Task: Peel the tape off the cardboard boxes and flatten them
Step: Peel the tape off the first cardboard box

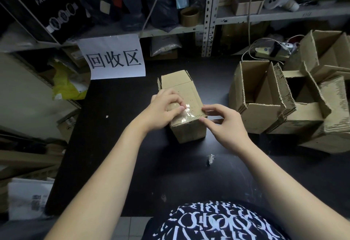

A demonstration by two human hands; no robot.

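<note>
**Tape coming off the small box**

A crumpled tape scrap (210,159) lies nearest on the tabletop (113,145). Beyond it, the left hand (164,109) pinches clear tape (186,111) on the cardboard box (181,95); the right hand (225,124) pinches the box's corner steady. Next, I reckon, a steady pull. Opened boxes (274,97) wait further right.

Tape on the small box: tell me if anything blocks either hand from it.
Nothing visible does. The left hand already pinches the clear tape on the small box, and the right hand has its fingers on the box edge beside it.
</note>
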